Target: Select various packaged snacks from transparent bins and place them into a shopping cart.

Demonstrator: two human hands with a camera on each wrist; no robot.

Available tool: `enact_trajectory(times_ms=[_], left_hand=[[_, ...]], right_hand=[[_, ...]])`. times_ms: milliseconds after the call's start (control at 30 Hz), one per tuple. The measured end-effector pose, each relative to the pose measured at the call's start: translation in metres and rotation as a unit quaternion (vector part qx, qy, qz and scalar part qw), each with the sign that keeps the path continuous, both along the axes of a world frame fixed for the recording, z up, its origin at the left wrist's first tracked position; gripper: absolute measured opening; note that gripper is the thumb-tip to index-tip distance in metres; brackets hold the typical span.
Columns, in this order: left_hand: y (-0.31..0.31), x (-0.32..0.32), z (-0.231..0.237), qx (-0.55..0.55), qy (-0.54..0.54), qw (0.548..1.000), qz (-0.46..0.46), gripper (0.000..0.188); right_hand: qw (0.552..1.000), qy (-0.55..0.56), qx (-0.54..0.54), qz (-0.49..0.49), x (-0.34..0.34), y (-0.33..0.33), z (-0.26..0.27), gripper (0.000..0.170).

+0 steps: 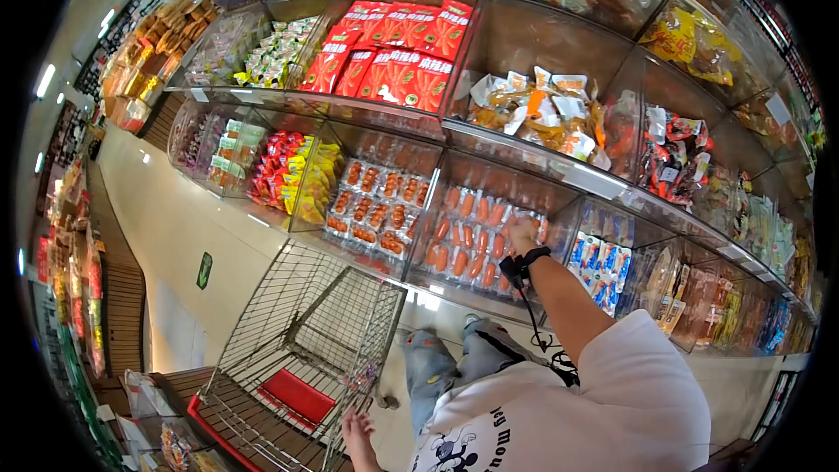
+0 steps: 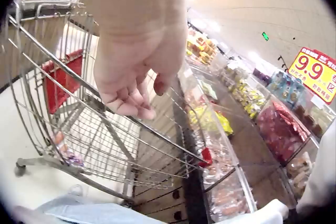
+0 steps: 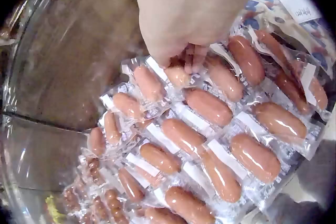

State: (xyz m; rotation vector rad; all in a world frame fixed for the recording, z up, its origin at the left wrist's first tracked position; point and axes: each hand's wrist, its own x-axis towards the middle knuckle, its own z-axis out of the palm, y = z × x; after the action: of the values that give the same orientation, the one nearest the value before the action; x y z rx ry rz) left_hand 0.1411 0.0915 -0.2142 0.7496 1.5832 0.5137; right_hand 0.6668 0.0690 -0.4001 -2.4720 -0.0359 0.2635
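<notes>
1. Progress: R hand [image 3: 176, 35] is in among the clear sausage packs [image 3: 209, 107] at the back edge of the spread. Judging by the pics, the choosing stage is underway; none is lifted clear of the bin [image 3: 68, 71], so taking one out looks still to do.
2. Hands: well apart. R hand's fingers bend down onto a pack; whether they pinch it or only touch it, can't tell, as the knuckles hide the contact. L hand [image 2: 139, 66] hangs loosely curled by the shopping cart [image 1: 297, 398], nothing in its grasp.
3. Where: sausage packs fill the lower-tier bin, btwn beaded sausage packs [image 1: 376, 210] and blue-and-white packs [image 1: 603, 262].
4. Materials: sausages are plump, smooth, rounded-end cylinders, pinkish-orange, under glossy crinkled film w/ white label strips (prob. slippery stuff). Bin walls = clear, hard-looking plastic w/ reflections.
5. Cart: thin metal wire mesh, open grid, plus a flat red panel [image 2: 62, 82]. Beaded ones next door are small round lumps in rows, also in shiny clear wrap.
</notes>
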Motion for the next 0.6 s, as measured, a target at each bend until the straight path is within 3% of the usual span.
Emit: enact_trajectory(times_ms=[100,133,233,267,300,367,433,500,533,567,600], left_hand=[[-0.009,-0.022,0.008,-0.008,0.034,0.999,0.038,0.029],[-0.01,-0.046,-0.008,-0.02,0.001,1.0,0.017,0.037],[-0.001,-0.074,-0.028,-0.027,0.037,0.999,-0.01,0.037],[0.003,-0.081,-0.035,-0.028,0.067,0.997,-0.006,0.034],[0.005,-0.09,-0.037,0.04,0.177,0.981,-0.074,0.033],[0.02,-0.069,-0.005,0.171,0.384,0.884,-0.203,0.031],[0.036,-0.071,0.009,0.156,0.4,0.885,-0.177,0.026],[0.049,-0.086,0.007,0.164,0.434,0.871,-0.162,0.024],[0.055,-0.101,0.0,0.181,0.44,0.861,-0.182,0.026],[0.057,-0.117,-0.016,0.203,0.428,0.869,-0.144,0.025],[0.058,-0.134,-0.038,0.222,0.418,0.875,-0.105,0.023]], right_hand=[[0.997,-0.045,-0.019,0.054,0.005,-0.003,-0.011,0.029],[0.997,-0.043,-0.028,0.05,0.004,-0.003,-0.009,0.028],[0.994,-0.047,-0.093,0.027,0.007,0.005,-0.006,0.024],[0.991,-0.048,-0.122,0.02,0.01,0.004,-0.012,0.024],[0.979,-0.087,-0.178,0.052,0.013,0.002,-0.017,0.026],[0.985,-0.086,-0.146,0.046,0.0,0.006,-0.003,0.021],[0.989,-0.089,-0.11,0.043,-0.021,0.018,0.03,0.017],[0.952,-0.289,-0.072,0.062,-0.052,0.033,0.044,0.018],[0.96,-0.253,0.041,0.113,-0.069,0.041,0.051,0.02],[0.955,-0.265,0.026,0.128,-0.102,0.06,0.078,0.018],[0.941,-0.267,0.081,0.19,-0.132,0.079,0.103,0.018]])
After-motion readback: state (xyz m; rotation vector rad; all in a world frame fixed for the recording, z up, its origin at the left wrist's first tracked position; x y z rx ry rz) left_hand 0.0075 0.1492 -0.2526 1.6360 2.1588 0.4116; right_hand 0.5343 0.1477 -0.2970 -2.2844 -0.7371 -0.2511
